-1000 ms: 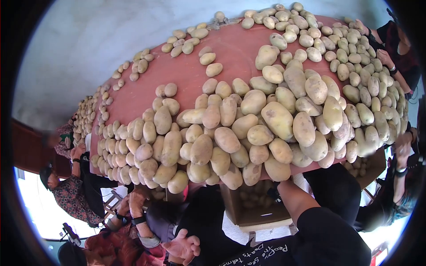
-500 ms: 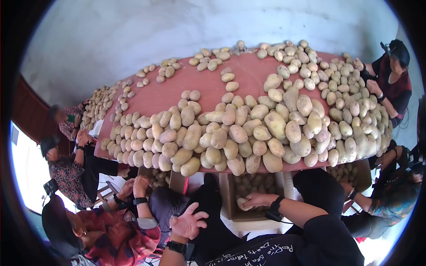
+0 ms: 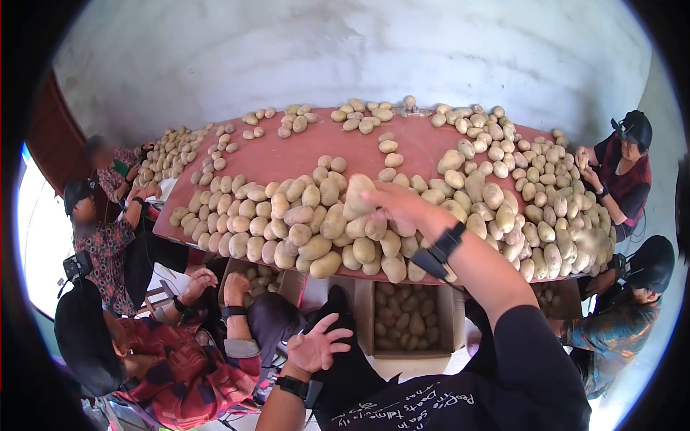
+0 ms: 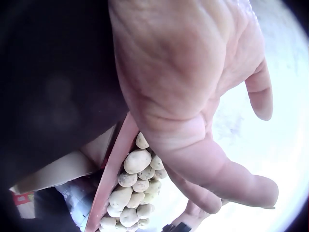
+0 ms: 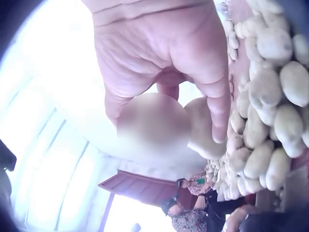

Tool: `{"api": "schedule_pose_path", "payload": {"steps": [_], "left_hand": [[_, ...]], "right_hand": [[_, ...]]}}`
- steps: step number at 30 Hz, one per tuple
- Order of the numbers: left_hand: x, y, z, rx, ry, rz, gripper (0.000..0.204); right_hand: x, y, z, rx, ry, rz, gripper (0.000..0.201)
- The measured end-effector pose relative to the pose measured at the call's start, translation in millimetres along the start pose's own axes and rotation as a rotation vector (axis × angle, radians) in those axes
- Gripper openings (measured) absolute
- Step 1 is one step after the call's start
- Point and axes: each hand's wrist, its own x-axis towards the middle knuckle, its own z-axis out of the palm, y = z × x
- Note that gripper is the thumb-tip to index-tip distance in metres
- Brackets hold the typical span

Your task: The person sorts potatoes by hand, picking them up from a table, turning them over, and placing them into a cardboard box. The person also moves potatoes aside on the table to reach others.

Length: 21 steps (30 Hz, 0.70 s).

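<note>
My right hand (image 3: 399, 205) holds a large pale potato (image 3: 357, 196) just above the front part of the pile on the red table (image 3: 280, 152). In the right wrist view, the fingers of that hand (image 5: 161, 48) curl round a potato (image 5: 206, 133); a blurred round shape beside it cannot be made out. My left hand (image 3: 318, 346), low in front of my body, holds nothing, its fingers spread and palm up. The left wrist view shows this hand (image 4: 178, 82) close up, with potatoes (image 4: 137, 161) beyond it.
A cardboard box (image 3: 364, 316) with potatoes stands below the table's front edge, with further boxes to either side. A person in a red patterned shirt (image 3: 187, 359) sits close on the left. Other people are along both sides, and a wall (image 3: 345, 57) lies behind.
My right hand has moved from the box up over the table and now holds a potato above the pile. My left hand remains low and spread. The head view has tilted, showing more wall.
</note>
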Motion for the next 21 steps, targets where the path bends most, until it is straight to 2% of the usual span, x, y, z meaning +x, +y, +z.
{"api": "schedule_pose_path", "payload": {"steps": [3, 6, 9, 12, 16, 19, 21], "left_hand": [[-0.2, 0.5, 0.5, 0.027, -0.008, 0.013, 0.085], [0.5, 0.4, 0.7, 0.032, -0.018, 0.019, 0.084], [1.4, -0.2, 2.1, 0.044, -0.008, 0.032, 0.082], [-1.4, -0.8, 2.9, 0.049, 0.01, 0.04, 0.08], [-1.1, -0.5, 3.6, 0.052, 0.014, 0.038, 0.079], [-1.7, 0.8, 1.8, 0.026, 0.021, 0.02, 0.078], [-0.7, 1.4, 1.7, 0.014, 0.036, 0.013, 0.076]], "right_hand": [[47.0, 7.2, -8.5, -0.27, 0.114, 0.038, 0.064], [60.0, 6.7, -11.6, -0.564, 0.154, 0.3, 0.075], [58.8, 7.1, -9.9, -0.684, 0.142, 0.314, 0.077], [49.4, 2.2, -21.9, -0.557, 0.262, 0.268, 0.076], [35.8, -10.0, -84.0, -0.224, 0.365, 0.103, 0.075], [15.2, -15.6, -131.4, -0.328, 0.521, 0.058, 0.067], [8.8, -9.0, -165.4, -0.633, 0.552, 0.162, 0.06]]}}
